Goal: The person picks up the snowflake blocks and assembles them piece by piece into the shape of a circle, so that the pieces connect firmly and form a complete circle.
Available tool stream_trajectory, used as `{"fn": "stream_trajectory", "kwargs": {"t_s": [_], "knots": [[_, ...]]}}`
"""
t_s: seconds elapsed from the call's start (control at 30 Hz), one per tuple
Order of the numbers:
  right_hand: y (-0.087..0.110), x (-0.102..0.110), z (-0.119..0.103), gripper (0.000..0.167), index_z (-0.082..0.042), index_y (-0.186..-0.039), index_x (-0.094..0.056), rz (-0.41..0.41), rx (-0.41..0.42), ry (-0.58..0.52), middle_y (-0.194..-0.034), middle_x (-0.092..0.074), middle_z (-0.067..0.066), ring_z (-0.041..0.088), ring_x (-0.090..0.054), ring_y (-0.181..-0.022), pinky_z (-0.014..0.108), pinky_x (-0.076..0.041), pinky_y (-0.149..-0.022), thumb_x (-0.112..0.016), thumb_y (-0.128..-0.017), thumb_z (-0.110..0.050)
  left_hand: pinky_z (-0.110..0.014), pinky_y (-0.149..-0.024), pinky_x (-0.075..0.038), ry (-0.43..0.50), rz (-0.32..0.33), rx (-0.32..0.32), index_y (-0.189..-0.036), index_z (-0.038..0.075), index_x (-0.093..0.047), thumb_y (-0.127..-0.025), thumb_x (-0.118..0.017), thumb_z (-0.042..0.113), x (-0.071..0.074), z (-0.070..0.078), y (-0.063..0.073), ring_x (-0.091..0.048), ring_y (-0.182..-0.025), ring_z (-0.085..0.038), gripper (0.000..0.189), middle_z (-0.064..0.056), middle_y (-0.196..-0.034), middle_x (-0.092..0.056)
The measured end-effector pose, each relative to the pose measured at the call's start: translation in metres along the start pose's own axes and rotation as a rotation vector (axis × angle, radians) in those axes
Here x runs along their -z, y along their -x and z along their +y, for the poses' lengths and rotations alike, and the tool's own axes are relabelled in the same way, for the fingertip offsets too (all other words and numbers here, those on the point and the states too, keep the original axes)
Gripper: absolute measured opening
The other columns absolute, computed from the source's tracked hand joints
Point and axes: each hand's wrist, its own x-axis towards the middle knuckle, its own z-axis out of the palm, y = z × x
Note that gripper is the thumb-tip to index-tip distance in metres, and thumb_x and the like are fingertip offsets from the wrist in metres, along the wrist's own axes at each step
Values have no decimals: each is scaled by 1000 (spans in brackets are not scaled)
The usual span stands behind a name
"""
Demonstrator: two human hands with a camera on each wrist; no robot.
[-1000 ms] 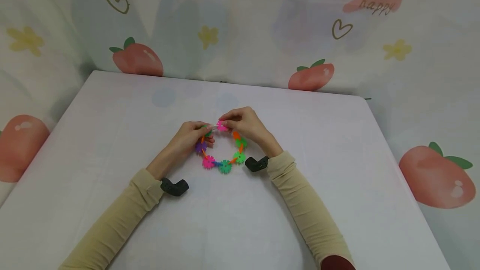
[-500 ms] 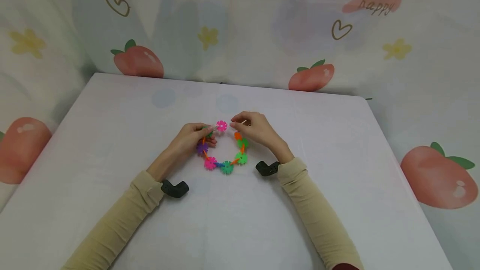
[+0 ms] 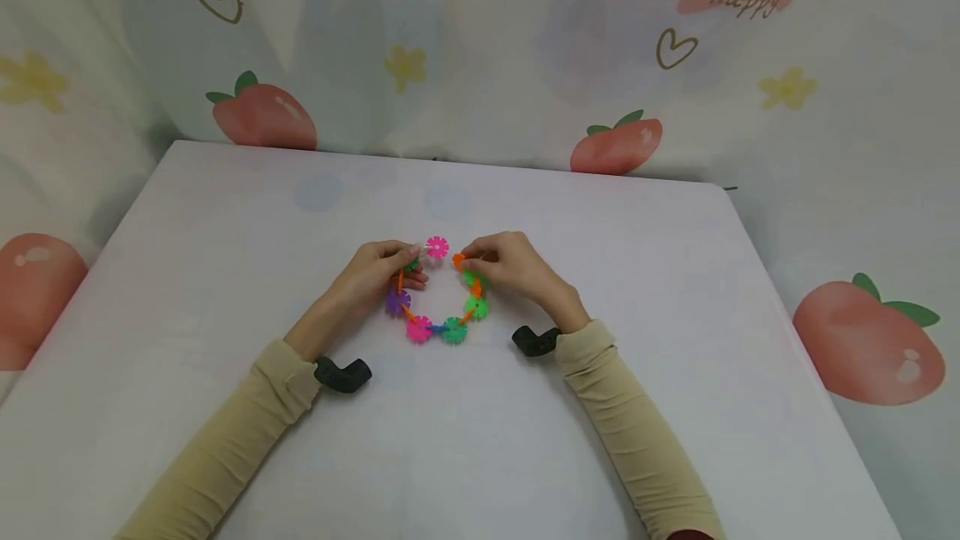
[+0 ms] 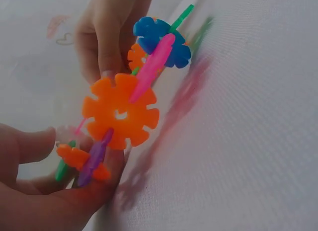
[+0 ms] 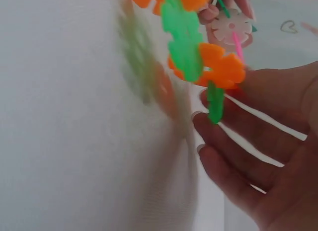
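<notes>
A chain of snowflake building discs (image 3: 454, 330) in several colours curves into a near-ring between both hands. My left hand (image 3: 367, 272) pinches one end near a green disc (image 3: 410, 264). Beyond its fingertips, a white disc (image 5: 231, 30) links to a pink disc (image 3: 437, 247). With thumb and fingers, my right hand (image 3: 517, 267) pinches the orange disc (image 3: 459, 260) at the other end. A short gap separates this disc from the pink one. The left wrist view shows another orange disc (image 4: 120, 112) large and close, with a blue disc (image 4: 159, 42) above it.
A white-covered table (image 3: 645, 273) lies beneath both hands. Behind it hangs a printed curtain (image 3: 487, 40) with peach and flower patterns. Each wrist carries a black camera, the left camera (image 3: 342, 375) and the right camera (image 3: 536, 341).
My right hand let go of the pink disc, drew back to the right, and now grips the orange end disc. The left hand keeps its hold on the chain.
</notes>
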Motion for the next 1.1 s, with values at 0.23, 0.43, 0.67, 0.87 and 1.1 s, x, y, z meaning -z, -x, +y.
{"fn": "stream_trajectory", "kwargs": {"t_s": [0.23,0.43,0.67,0.87,1.1], "knots": [[0,-6,-1,20,-5,-113,-78,75,64,-11,-107,-77,11,23,-71,-85,33,-58,-79,-71,-97,-14,-28,-87,-60,-47,16,0,-133,-10,-57,-108,-55,27,-3,1,2,-74,-85,-15,45,-18,-108,-67],[0,-8,0,19,-4,-112,-78,98,88,-15,-106,-78,11,24,-71,-88,35,-59,-80,-71,-97,-13,-30,-87,-60,-46,17,-6,-131,-12,-58,-107,-57,25,-3,2,2,-75,-86,-16,44,-20,-109,-69],[-1,-10,2,19,-5,-111,-79,111,111,-10,-104,-78,9,22,-71,-88,35,-59,-82,-74,-96,-15,-25,-90,-58,-130,36,-15,-134,-5,-61,-106,-61,25,-3,2,2,-76,-85,-16,42,-22,-116,-72],[0,-9,2,19,-7,-110,-80,115,124,-33,-102,-78,6,20,-71,-90,36,-59,-85,-76,-94,-17,-22,-86,-56,-214,49,-46,-139,4,-63,-104,-63,26,-1,0,3,-75,-84,-17,41,-19,-119,-72],[1,-6,2,18,-8,-111,-79,111,125,-47,-104,-78,7,20,-71,-89,36,-59,-84,-75,-95,-14,-21,-83,-55,-251,92,-46,-135,5,-67,-104,-64,27,-1,2,6,-75,-81,-16,38,-18,-114,-74]]}}
